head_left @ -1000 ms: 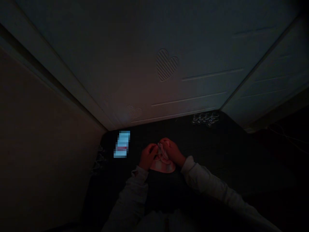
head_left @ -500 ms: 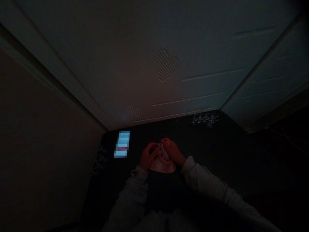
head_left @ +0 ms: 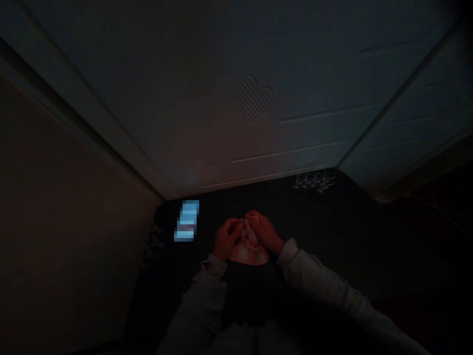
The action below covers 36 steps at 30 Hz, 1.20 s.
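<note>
A small pink and pale piece of cloth (head_left: 249, 255) lies in folds between my two hands on the dark tabletop. My left hand (head_left: 226, 239) is closed on its left upper edge, with thumb and fingers curled together. From the other side my right hand (head_left: 265, 232) grips a raised fold, its fingers wrapped over the top. The fingertips of both hands nearly meet at the cloth's far end. Dim light hides the finer details there, and I cannot tell what kind of cloth item it is.
A lit, blurred phone screen (head_left: 186, 221) lies left of my hands on the dark table (head_left: 332, 236). Several small clear round objects (head_left: 315, 181) sit at the back right edge, and similar ones (head_left: 151, 244) at the left edge. Behind rises a pale panel (head_left: 185, 98) with embossed hearts.
Both hands stay in nearly the same place with the cloth. The fold under my right hand has shifted very slightly, and the light on the scene has dimmed a little.
</note>
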{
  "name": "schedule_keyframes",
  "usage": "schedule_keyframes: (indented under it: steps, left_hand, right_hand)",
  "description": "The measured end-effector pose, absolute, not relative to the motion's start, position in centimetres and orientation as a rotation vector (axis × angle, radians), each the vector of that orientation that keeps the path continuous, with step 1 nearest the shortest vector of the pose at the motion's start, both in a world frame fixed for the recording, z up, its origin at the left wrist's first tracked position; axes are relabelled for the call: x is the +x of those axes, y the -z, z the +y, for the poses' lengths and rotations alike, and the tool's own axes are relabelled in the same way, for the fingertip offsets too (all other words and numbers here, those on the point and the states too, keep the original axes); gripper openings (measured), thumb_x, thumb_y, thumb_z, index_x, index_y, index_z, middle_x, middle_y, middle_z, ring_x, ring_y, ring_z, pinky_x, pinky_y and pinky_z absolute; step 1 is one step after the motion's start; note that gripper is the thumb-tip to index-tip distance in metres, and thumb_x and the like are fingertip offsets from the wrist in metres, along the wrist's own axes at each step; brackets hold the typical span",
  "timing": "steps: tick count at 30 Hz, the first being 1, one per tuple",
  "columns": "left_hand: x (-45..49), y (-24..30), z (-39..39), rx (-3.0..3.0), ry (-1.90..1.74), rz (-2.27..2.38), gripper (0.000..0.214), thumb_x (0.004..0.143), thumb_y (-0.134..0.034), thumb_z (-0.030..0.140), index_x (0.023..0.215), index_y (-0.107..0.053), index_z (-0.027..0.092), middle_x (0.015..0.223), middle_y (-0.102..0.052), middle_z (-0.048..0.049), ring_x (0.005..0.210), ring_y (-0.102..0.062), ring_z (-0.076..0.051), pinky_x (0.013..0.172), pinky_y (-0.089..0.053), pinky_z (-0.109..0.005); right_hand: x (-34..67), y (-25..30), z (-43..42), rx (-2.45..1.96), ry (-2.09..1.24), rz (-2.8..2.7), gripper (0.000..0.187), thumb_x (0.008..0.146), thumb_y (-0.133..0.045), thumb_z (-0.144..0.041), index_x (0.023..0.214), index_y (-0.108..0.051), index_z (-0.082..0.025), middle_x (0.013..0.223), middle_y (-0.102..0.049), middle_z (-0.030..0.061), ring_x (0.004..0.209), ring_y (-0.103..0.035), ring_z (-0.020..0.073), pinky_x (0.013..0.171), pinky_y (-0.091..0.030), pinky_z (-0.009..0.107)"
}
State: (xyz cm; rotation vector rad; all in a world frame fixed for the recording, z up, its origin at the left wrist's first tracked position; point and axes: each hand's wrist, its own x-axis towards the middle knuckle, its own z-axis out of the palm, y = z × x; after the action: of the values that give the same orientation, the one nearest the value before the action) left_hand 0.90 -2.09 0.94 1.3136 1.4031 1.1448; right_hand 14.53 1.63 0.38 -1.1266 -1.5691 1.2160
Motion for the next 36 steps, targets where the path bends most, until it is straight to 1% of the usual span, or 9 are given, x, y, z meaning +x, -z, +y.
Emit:
schedule_keyframes:
  steps: [5,17,24,36]
  left_hand:
    - [0.94,-1.16,-2.16,1.311,-1.145,1.407,0.024,0.074,-0.05,0.035,0.089,-0.054,0.017,0.082,-0.059,-0.0024,0.077,-0.055,-0.014,0.068,-0.044,-0.025]
    - [0.93,-1.16,-2.12,1.311,-1.146,1.417,0.023,0.074,-0.049,0.035,0.087,-0.054,0.017,0.078,-0.059,-0.0013,0.074,-0.055,-0.013,0.066,-0.044,-0.024]
    - [1.06,-1.4,-2.15,1.281,-1.146,1.415,0.024,0.074,-0.049,0.036,0.086,-0.054,0.016,0.078,-0.059,-0.0015,0.074,-0.055,-0.013,0.065,-0.044,-0.023]
    - [1.19,-1.62,-2.09,1.232,-1.139,1.438,0.024,0.073,-0.049,0.038,0.082,-0.055,0.016,0.076,-0.06,-0.0013,0.072,-0.056,-0.013,0.062,-0.044,-0.023]
  right_hand:
    - [14.51,-0.5,1.65,-1.15,-1.202,-1.596,0.021,0.077,-0.039,-0.032,0.075,-0.055,-0.017,0.067,-0.053,-0.0008,0.063,-0.049,0.0119,0.057,-0.037,0.022]
    - [14.45,-0.59,1.58,-1.149,-1.212,-1.585,0.02,0.077,-0.039,-0.03,0.075,-0.055,-0.017,0.067,-0.054,-0.0011,0.062,-0.049,0.0115,0.056,-0.037,0.022]
    - [14.41,-0.64,1.52,-1.16,-1.203,-1.576,0.021,0.077,-0.039,-0.032,0.075,-0.054,-0.017,0.066,-0.053,-0.0012,0.061,-0.048,0.0117,0.056,-0.037,0.022]
    - [14.55,-1.03,1.48,-1.165,-1.191,-1.598,0.021,0.077,-0.04,-0.032,0.078,-0.055,-0.017,0.069,-0.053,-0.0008,0.063,-0.048,0.0119,0.057,-0.037,0.022]
